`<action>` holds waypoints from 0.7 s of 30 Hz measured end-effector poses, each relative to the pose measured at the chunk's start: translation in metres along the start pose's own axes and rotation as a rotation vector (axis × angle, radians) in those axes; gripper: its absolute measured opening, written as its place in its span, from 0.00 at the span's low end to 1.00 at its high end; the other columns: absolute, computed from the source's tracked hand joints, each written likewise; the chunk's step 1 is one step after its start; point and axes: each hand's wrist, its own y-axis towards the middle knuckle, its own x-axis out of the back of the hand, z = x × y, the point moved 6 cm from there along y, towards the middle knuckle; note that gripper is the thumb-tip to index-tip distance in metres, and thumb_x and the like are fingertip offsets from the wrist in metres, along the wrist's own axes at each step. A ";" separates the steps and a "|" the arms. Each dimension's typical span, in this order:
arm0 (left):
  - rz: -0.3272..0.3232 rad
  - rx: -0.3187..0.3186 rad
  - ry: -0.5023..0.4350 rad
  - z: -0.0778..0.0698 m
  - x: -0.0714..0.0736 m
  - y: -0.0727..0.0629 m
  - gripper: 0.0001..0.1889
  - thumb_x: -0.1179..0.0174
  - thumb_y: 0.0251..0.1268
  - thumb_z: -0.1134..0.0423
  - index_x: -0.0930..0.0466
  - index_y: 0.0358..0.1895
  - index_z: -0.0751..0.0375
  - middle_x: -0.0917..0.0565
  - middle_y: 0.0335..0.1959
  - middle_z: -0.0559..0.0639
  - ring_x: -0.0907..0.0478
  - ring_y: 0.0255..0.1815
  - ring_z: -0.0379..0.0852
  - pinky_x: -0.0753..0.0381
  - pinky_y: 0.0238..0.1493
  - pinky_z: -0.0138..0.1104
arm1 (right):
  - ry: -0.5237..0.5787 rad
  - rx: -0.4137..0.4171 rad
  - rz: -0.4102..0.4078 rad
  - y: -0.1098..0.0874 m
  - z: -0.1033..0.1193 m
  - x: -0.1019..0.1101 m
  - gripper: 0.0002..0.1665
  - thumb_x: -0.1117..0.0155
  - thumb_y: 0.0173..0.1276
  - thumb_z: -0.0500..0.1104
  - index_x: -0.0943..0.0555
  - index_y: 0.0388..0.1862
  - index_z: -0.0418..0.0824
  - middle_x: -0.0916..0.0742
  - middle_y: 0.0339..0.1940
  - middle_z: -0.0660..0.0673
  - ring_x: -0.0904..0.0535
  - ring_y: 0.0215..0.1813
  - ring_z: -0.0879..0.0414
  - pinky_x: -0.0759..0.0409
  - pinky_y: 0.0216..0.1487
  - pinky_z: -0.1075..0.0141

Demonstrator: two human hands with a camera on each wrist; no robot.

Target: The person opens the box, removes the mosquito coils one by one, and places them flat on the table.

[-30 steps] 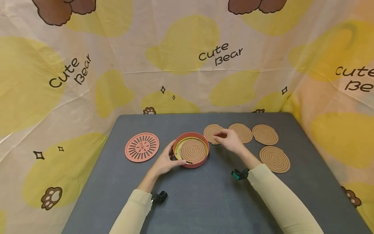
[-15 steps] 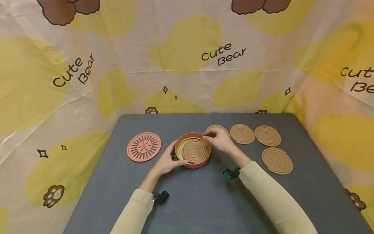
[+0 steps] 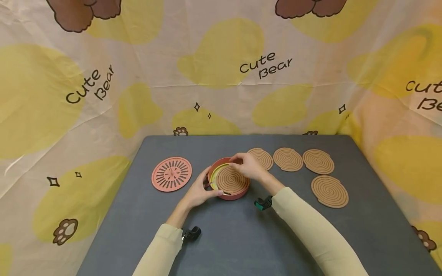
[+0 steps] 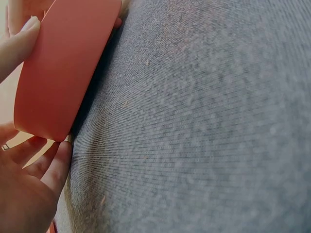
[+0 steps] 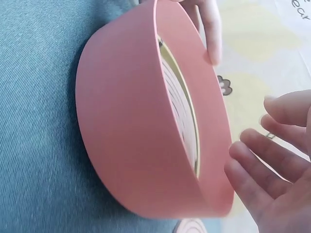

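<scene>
My left hand [image 3: 199, 191] grips a round pink mosquito coil box [image 3: 235, 197], the thumb over its near rim and the fingers round its left side. In the left wrist view the thumb [image 4: 24, 41] presses the box wall [image 4: 68, 68]. A brown mosquito coil [image 3: 230, 181] lies inside the box, within a yellow-rimmed liner [image 3: 213, 178]. Above the box's far right rim hovers my right hand [image 3: 249, 166], covering part of that rim. In the right wrist view its fingers [image 5: 262, 160] are loosely bent, with nothing between them.
To the left lies a pink slotted lid [image 3: 171, 174]. Several more coils lie right of the box: one [image 3: 261, 158] partly behind the right hand, others [image 3: 288, 159] along the back, and one [image 3: 329, 191] nearer the front. A patterned cloth [image 3: 221, 96] hangs behind the grey table [image 3: 224, 237].
The right hand has moved left, from over the nearest loose coil to above the box. My left hand keeps its hold on the box. The view has shifted slightly.
</scene>
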 end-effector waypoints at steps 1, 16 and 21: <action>-0.006 0.002 0.005 0.005 0.000 0.001 0.56 0.24 0.58 0.64 0.56 0.82 0.65 0.41 0.77 0.69 0.37 0.75 0.64 0.35 0.71 0.55 | -0.009 0.002 0.008 0.002 0.000 -0.003 0.15 0.35 0.75 0.43 0.14 0.54 0.36 0.12 0.45 0.45 0.17 0.47 0.52 0.17 0.48 0.56; -0.049 -0.014 0.040 0.026 0.000 0.006 0.56 0.22 0.56 0.54 0.51 0.83 0.52 0.38 0.78 0.55 0.34 0.74 0.51 0.31 0.70 0.50 | -0.128 -0.013 0.061 0.016 -0.001 -0.028 0.18 0.35 0.74 0.44 0.17 0.58 0.36 0.13 0.52 0.41 0.17 0.54 0.48 0.19 0.54 0.52; -0.053 0.005 0.044 0.027 0.001 0.006 0.57 0.22 0.55 0.52 0.51 0.83 0.51 0.37 0.77 0.55 0.32 0.73 0.50 0.29 0.69 0.48 | -0.140 -0.036 0.081 0.019 -0.003 -0.032 0.18 0.35 0.75 0.44 0.17 0.59 0.36 0.13 0.53 0.41 0.17 0.54 0.48 0.19 0.55 0.52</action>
